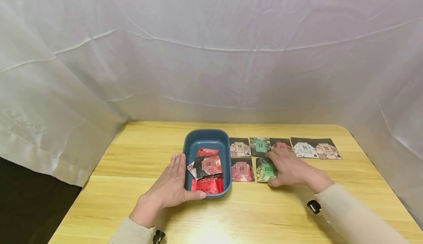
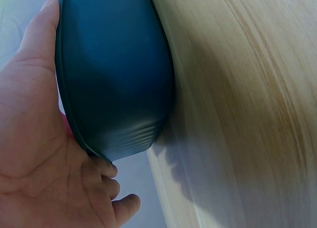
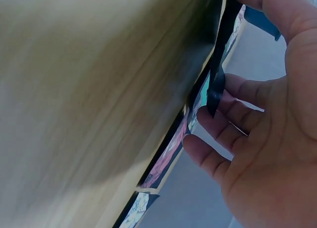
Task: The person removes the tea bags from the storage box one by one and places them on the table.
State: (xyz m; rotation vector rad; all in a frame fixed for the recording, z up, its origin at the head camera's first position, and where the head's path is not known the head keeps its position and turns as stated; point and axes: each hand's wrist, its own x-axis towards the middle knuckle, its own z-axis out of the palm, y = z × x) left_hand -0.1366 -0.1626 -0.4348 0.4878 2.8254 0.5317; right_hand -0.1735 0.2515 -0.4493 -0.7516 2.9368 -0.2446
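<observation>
My left hand [image 1: 169, 186] lies along the left side of a dark blue plastic box [image 1: 206, 140], fingers straight, with the thumb at its near rim. Inside the box are red packets [image 1: 211, 186] and a black-and-pink sachet [image 1: 209, 164] on top. To the right, my right hand [image 1: 292, 167] pinches a black-and-green sachet [image 1: 265, 171] by its edges, between thumb and fingers. In the right wrist view this sachet [image 3: 216, 82] appears nearly edge-on, slightly raised from the table. A black-and-pink sachet [image 1: 242, 169] lies between it and the box.
Behind the right hand runs a row of several flat sachets, among them a green one [image 1: 260, 146] and a white one [image 1: 304, 147]. The wooden table [image 1: 138, 141] ends at pale hanging cloth [image 1: 211, 75] at the back and sides.
</observation>
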